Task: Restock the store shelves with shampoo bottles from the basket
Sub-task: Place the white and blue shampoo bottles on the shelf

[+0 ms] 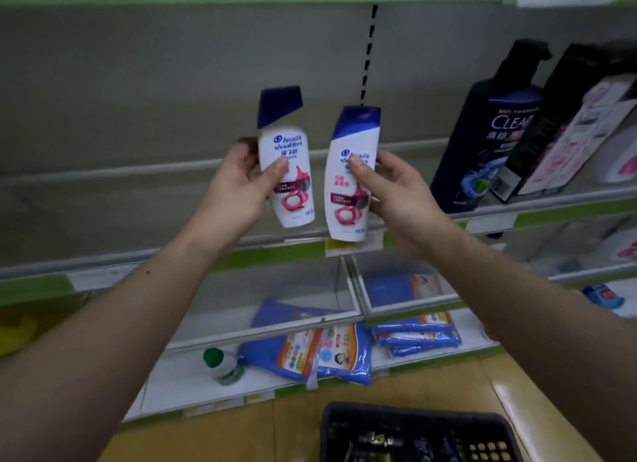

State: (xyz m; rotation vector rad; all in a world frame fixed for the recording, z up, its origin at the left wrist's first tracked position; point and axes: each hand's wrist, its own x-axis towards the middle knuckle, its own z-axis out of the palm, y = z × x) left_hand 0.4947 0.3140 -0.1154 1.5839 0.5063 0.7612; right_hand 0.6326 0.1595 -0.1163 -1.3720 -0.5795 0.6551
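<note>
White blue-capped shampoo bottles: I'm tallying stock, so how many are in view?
2. The left hand holds one bottle, the right hand the other bottle. More may be hidden in the basket or the blurred right edge.

Grey back panel, green-edged shelves, tan floor

Bare forearms run to the left hand and right hand; a small mole dots the left forearm; thumbnails short.

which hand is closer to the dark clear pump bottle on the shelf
Right. The right hand, holding a white shampoo bottle, is just left of the dark Clear bottle; the left hand, holding the other white bottle, is farther left.
</note>
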